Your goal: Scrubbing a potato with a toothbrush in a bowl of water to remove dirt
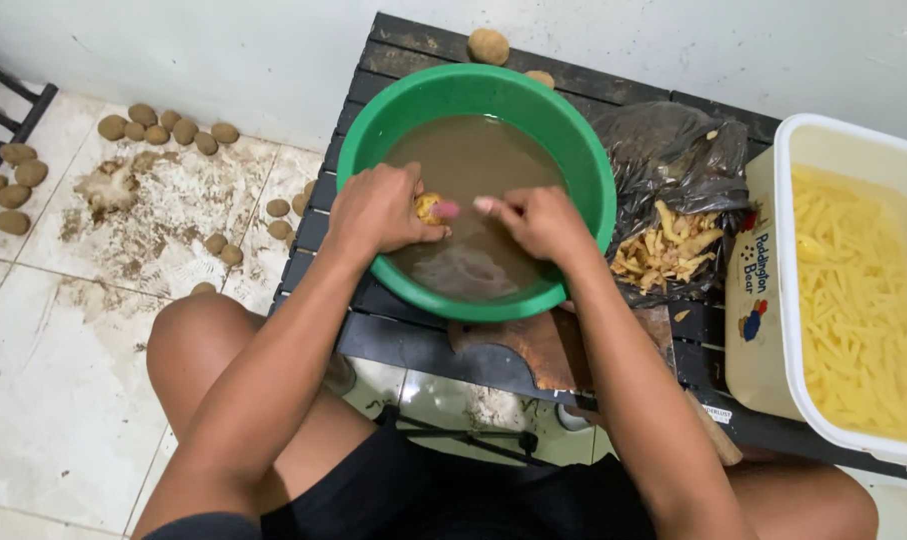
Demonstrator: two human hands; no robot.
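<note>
Here, left hand (378,210) gripping peeled potato (428,207), right hand (538,222) pinching pink peeler (447,209) beside it

Glossy green plastic basin (573,150) on a matt black slatted table (413,340); crinkled shiny bag (663,150).

both forearms reach forward from bent knees, converging. the left hand (378,210) is curled, knuckles up, fingers closed in a grip. just beside it to its right, the right hand (541,222) is also closed, thumb pointing toward the left.
</note>
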